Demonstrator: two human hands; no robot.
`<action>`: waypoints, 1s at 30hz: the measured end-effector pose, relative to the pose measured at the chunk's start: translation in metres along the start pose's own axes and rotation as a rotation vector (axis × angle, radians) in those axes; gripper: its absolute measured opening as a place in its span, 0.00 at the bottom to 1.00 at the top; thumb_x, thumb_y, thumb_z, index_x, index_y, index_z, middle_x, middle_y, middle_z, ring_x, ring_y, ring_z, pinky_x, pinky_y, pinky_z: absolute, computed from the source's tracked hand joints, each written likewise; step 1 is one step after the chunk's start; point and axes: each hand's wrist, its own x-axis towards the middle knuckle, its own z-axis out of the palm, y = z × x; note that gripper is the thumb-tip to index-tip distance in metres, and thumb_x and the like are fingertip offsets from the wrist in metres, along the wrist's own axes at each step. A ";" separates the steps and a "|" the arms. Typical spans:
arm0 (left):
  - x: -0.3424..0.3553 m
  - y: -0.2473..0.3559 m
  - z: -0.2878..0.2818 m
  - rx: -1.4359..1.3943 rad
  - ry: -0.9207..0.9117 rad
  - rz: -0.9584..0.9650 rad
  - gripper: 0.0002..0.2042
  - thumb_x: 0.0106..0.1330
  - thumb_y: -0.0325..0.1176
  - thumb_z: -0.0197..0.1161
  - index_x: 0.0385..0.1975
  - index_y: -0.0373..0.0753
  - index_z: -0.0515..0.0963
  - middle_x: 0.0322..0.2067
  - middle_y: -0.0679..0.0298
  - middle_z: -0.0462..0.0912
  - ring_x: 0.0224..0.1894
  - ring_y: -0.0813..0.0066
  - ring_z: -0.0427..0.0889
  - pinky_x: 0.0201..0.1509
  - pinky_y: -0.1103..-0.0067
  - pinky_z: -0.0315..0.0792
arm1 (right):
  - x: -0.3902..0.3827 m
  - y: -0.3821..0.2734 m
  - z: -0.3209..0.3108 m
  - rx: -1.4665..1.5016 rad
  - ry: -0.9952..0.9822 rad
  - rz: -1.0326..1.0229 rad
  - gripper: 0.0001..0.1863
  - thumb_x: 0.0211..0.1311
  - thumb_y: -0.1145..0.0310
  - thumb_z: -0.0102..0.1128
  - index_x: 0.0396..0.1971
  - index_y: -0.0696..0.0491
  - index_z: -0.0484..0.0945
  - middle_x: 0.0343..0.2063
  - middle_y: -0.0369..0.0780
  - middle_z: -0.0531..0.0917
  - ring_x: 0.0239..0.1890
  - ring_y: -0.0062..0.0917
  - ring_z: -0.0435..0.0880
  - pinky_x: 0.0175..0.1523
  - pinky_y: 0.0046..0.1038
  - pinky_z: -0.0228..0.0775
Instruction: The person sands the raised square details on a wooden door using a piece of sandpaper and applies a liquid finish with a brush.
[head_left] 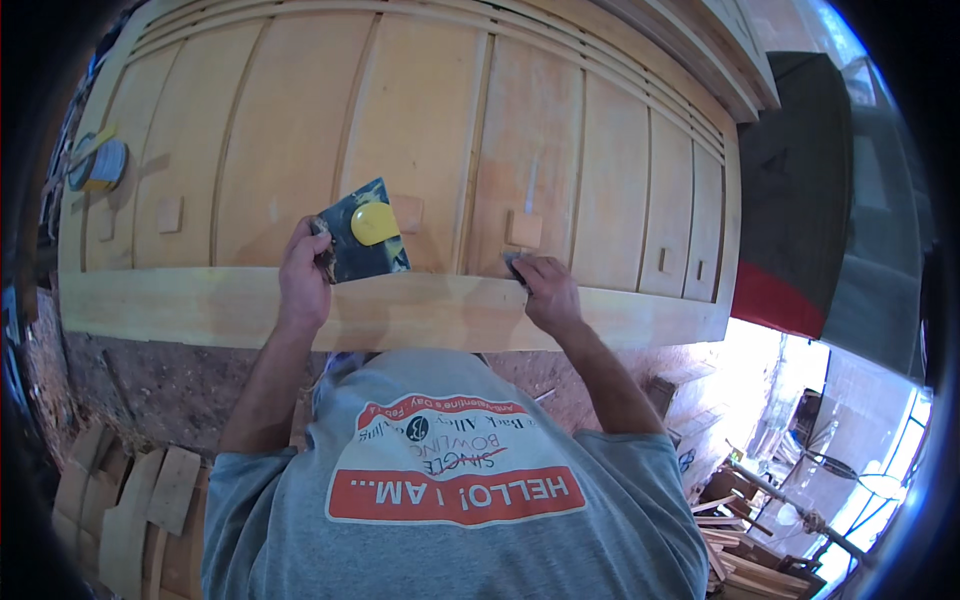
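Note:
My left hand (pixel 304 278) grips the edge of a dark, smeared square plate (pixel 350 262), held up over the wooden panel. A rounded lump of yellow putty (pixel 375 224) sits on this plate. My right hand (pixel 552 293) is closed around a small dark putty scraper (pixel 516 268), mostly hidden by the fingers, low over the panel's near part. Just beyond it lies a square wooden block (pixel 524 229), with a pale streak (pixel 532 185) on the wood farther up. The large panel (pixel 410 110) has long boards with grooves between them and a plain near rail (pixel 440 312).
On the panel's far left rests a round tub or roll (pixel 100 165) with something yellow across it. More small blocks (pixel 171 214) dot the boards. Stacked wooden frames (pixel 715 50) stand at the back right, beside a dark and red covered object (pixel 800 200). Wood offcuts (pixel 130 510) lie lower left.

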 end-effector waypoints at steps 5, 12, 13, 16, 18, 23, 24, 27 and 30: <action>0.002 0.000 -0.006 -0.030 -0.028 0.009 0.09 0.69 0.27 0.48 0.44 0.33 0.73 0.38 0.65 0.79 0.43 0.80 0.78 0.53 0.79 0.72 | -0.011 -0.013 -0.011 0.047 -0.063 -0.007 0.20 0.48 0.82 0.59 0.44 0.54 0.83 0.42 0.42 0.86 0.47 0.39 0.83 0.53 0.40 0.76; 0.004 0.003 -0.002 -0.034 -0.014 -0.017 0.10 0.69 0.28 0.48 0.45 0.34 0.73 0.38 0.65 0.79 0.42 0.79 0.79 0.52 0.80 0.73 | 0.005 0.005 -0.067 0.164 -0.036 0.168 0.17 0.51 0.84 0.57 0.40 0.55 0.85 0.37 0.46 0.87 0.41 0.41 0.87 0.46 0.38 0.81; 0.003 0.002 -0.005 -0.029 -0.012 -0.025 0.10 0.69 0.28 0.48 0.45 0.34 0.73 0.38 0.65 0.79 0.42 0.79 0.79 0.52 0.80 0.73 | 0.005 0.003 -0.072 0.218 -0.095 0.263 0.16 0.52 0.85 0.57 0.41 0.56 0.85 0.37 0.47 0.87 0.40 0.41 0.88 0.46 0.36 0.82; 0.004 -0.001 -0.011 -0.030 0.008 -0.020 0.10 0.69 0.28 0.48 0.45 0.34 0.73 0.39 0.65 0.79 0.42 0.79 0.79 0.51 0.79 0.74 | -0.007 -0.017 -0.071 0.226 -0.153 0.395 0.13 0.56 0.80 0.59 0.42 0.57 0.84 0.36 0.49 0.87 0.40 0.41 0.89 0.46 0.36 0.81; 0.005 -0.001 -0.011 -0.024 -0.016 -0.008 0.10 0.69 0.28 0.48 0.45 0.34 0.73 0.39 0.65 0.79 0.42 0.79 0.79 0.51 0.80 0.74 | -0.020 -0.028 -0.064 0.113 -0.159 0.490 0.14 0.57 0.77 0.58 0.44 0.56 0.83 0.37 0.50 0.87 0.40 0.45 0.88 0.47 0.39 0.80; 0.007 0.001 -0.012 -0.008 -0.028 -0.007 0.10 0.69 0.28 0.49 0.45 0.34 0.74 0.38 0.65 0.79 0.43 0.79 0.78 0.52 0.80 0.72 | -0.056 -0.022 -0.021 -0.045 -0.073 0.516 0.16 0.57 0.76 0.56 0.46 0.52 0.81 0.41 0.47 0.86 0.43 0.44 0.86 0.47 0.43 0.79; 0.009 0.001 -0.013 -0.015 -0.034 -0.020 0.10 0.69 0.28 0.48 0.45 0.34 0.74 0.38 0.66 0.79 0.43 0.79 0.78 0.52 0.80 0.71 | -0.056 -0.031 -0.014 -0.063 -0.028 0.469 0.16 0.57 0.75 0.56 0.46 0.52 0.81 0.41 0.46 0.86 0.44 0.43 0.85 0.47 0.43 0.79; 0.008 0.003 -0.011 -0.007 -0.012 -0.035 0.10 0.69 0.28 0.48 0.45 0.34 0.74 0.38 0.66 0.79 0.43 0.79 0.78 0.52 0.80 0.71 | -0.043 -0.081 0.008 -0.005 -0.019 0.344 0.15 0.58 0.74 0.56 0.46 0.53 0.80 0.38 0.45 0.85 0.43 0.41 0.85 0.45 0.43 0.79; 0.012 0.002 -0.018 0.006 -0.055 -0.018 0.11 0.69 0.28 0.48 0.46 0.34 0.74 0.38 0.66 0.79 0.42 0.79 0.78 0.51 0.79 0.72 | -0.017 -0.123 0.004 0.114 -0.031 0.322 0.14 0.58 0.76 0.57 0.44 0.53 0.81 0.37 0.47 0.85 0.41 0.44 0.86 0.45 0.43 0.79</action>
